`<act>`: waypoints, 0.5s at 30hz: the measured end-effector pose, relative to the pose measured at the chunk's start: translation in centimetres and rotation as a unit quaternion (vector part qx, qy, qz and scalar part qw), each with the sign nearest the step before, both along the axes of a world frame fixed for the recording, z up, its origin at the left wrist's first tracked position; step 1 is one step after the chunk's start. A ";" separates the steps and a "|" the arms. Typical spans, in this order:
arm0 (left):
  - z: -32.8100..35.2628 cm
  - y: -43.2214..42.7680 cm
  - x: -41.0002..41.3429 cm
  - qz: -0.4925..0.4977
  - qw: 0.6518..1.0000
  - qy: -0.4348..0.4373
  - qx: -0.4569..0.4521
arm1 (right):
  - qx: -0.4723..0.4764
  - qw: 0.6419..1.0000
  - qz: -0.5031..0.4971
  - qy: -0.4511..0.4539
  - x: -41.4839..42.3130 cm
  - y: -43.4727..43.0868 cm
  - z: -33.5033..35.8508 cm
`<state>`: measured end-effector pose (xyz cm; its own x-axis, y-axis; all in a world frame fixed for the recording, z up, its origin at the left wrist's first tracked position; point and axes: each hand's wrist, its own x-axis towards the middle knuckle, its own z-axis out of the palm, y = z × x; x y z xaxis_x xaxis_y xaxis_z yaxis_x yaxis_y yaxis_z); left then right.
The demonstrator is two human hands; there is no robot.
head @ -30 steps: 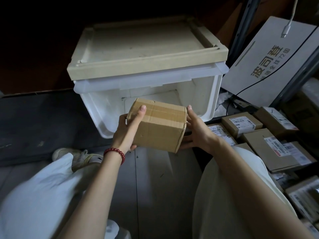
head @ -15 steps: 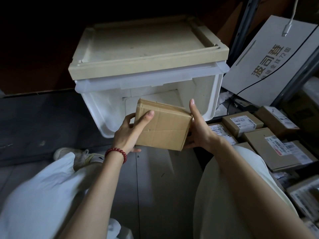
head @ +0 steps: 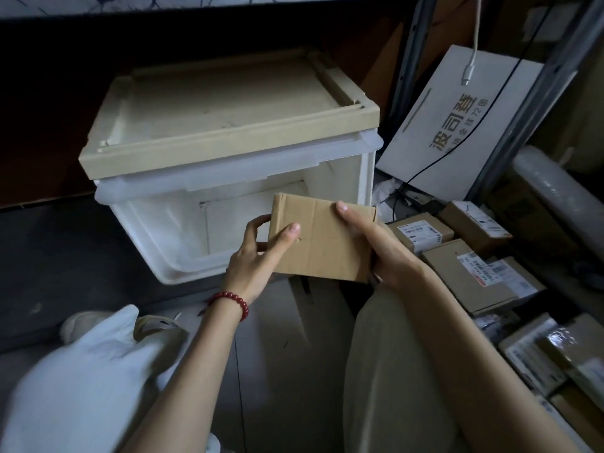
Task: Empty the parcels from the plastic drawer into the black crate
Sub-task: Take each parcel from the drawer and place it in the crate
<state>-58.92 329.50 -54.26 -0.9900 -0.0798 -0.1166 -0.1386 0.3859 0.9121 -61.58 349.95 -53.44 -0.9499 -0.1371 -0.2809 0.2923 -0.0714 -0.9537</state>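
The cardboard parcel [head: 322, 241] was off the floor, held in the air just before the front right corner of the plastic drawer [head: 157, 230], tilted with its taped face towards the person. The left hand [head: 255, 259] gripped its left edge, thumb laid flat across the face and fingers curled behind. The right hand [head: 382, 253] clasped the right edge with one digit stretched over the top of the face; I couldn't tell how the fingers behind it lay. A red bead bracelet [head: 233, 300] sat on the left wrist.

What I could see of the drawer's inside held no other parcel, so this looked like one of the last.

Off to the right lay the labelled parcels [head: 474, 269], packed close together. I took that for the black crate, though its rim was too dark to make out.

To do this well, I'd have carried the parcel right over the knee with both hands on it. Then I'd have lowered it flat onto a level neighbour near the pile's left edge, not tossed it, and loosened the grip only once it rested. The black cable [head: 434, 161] trailing down the leaning white carton [head: 457, 125] hung near the pile's far edge, so a low path looked safest.
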 end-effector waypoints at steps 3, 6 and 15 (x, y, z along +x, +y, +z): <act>0.7 3.3 -0.6 -0.052 0.997 0.021 0.049 | 0.026 0.997 -0.056 0.042 0.9 3.5 0.8; 1.6 6.7 -1.4 -0.096 0.992 0.051 0.070 | 0.035 0.991 -0.106 0.073 2.1 7.0 1.5; 4.6 17.5 -3.8 -0.203 0.976 0.078 0.016 | 0.041 0.960 -0.266 0.083 5.7 15.5 1.8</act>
